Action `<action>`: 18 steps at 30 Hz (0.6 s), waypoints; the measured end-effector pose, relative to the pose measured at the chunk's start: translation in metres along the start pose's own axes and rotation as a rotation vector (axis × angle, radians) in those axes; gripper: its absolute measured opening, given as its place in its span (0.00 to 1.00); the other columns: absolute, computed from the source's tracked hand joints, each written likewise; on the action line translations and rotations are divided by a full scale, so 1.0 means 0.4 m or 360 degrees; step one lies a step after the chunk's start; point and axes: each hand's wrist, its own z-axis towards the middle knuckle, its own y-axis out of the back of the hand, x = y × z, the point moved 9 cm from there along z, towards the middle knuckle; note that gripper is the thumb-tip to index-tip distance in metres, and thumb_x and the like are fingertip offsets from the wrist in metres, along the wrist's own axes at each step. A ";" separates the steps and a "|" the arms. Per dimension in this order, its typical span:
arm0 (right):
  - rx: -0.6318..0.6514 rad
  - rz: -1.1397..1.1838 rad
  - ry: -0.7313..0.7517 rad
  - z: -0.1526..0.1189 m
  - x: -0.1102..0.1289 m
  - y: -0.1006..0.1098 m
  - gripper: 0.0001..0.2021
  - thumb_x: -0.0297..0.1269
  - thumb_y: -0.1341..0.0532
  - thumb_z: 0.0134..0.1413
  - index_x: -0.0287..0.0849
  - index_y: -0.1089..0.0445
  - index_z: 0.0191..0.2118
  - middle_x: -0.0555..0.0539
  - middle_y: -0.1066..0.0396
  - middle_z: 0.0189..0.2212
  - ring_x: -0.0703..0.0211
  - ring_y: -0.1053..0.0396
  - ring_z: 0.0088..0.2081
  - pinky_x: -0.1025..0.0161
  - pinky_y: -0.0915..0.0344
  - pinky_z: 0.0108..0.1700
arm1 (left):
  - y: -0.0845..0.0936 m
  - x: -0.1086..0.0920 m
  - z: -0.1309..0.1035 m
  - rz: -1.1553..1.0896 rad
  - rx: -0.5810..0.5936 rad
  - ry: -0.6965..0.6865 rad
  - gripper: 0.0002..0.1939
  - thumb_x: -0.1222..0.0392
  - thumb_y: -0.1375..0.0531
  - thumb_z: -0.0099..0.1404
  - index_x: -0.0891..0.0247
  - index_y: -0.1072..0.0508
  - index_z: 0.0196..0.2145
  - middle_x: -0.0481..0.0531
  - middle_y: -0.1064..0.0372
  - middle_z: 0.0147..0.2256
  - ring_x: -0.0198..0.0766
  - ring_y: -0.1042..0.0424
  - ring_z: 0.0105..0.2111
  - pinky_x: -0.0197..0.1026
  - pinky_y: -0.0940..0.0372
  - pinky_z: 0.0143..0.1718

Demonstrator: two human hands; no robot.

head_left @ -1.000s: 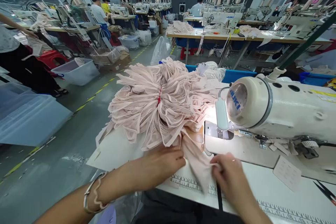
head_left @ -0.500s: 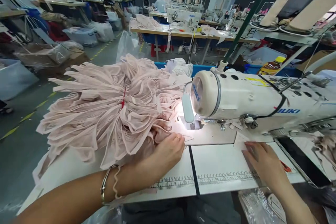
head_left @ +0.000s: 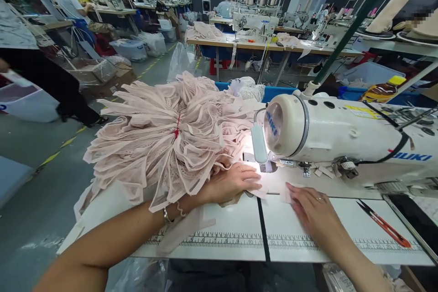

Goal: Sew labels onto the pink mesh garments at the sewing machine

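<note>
My left hand (head_left: 236,183) lies palm down by the lit needle area of a white sewing machine (head_left: 321,132), fingers stretched over a pale pink fabric piece (head_left: 260,191). Its thumb is hidden. Behind its wrist spreads a big bundle of sheer pink fabric pieces (head_left: 147,132), tied with a red string (head_left: 177,133). To the right, my right hand (head_left: 311,207) pinches a small pale fabric patch (head_left: 285,193) between thumb and fingertips, just above the white tabletop, apart from the left hand's piece.
Orange-handled thread snips (head_left: 386,226) lie right of my right hand, beside a dark phone (head_left: 415,219). A ruler strip (head_left: 219,240) runs along the table's front. At left a person in dark trousers (head_left: 51,77) walks in the aisle. Other sewing stations (head_left: 253,25) stand behind.
My right hand has moved left toward the needle area with the pale patch, uncovering the snips. My left hand's fingers have stretched out over the fabric. A walking person has appeared at left.
</note>
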 end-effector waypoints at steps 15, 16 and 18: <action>0.0002 -0.0188 -0.0108 0.123 0.033 -0.020 0.12 0.28 0.48 0.64 0.41 0.30 0.33 0.46 0.29 0.31 0.58 0.32 0.32 0.62 0.40 0.32 | -0.076 -0.097 0.031 0.0988 0.0309 0.0196 0.20 0.73 0.52 0.70 0.77 0.34 0.57 0.73 0.36 0.57 0.53 0.30 0.54 0.50 0.31 0.44; -0.0025 -0.0173 -0.0090 0.122 0.036 -0.017 0.12 0.27 0.48 0.64 0.41 0.30 0.33 0.46 0.30 0.30 0.58 0.32 0.33 0.62 0.40 0.34 | -0.076 -0.093 0.032 0.0942 0.0302 0.0163 0.18 0.73 0.52 0.69 0.76 0.32 0.54 0.71 0.36 0.57 0.52 0.31 0.54 0.52 0.33 0.50; -0.0072 -0.0156 -0.0078 0.123 0.039 -0.013 0.13 0.25 0.49 0.63 0.40 0.30 0.32 0.46 0.30 0.29 0.58 0.32 0.34 0.62 0.40 0.36 | -0.076 -0.084 0.033 0.0843 0.0272 0.0135 0.17 0.74 0.51 0.69 0.74 0.31 0.52 0.69 0.35 0.56 0.50 0.31 0.54 0.52 0.37 0.55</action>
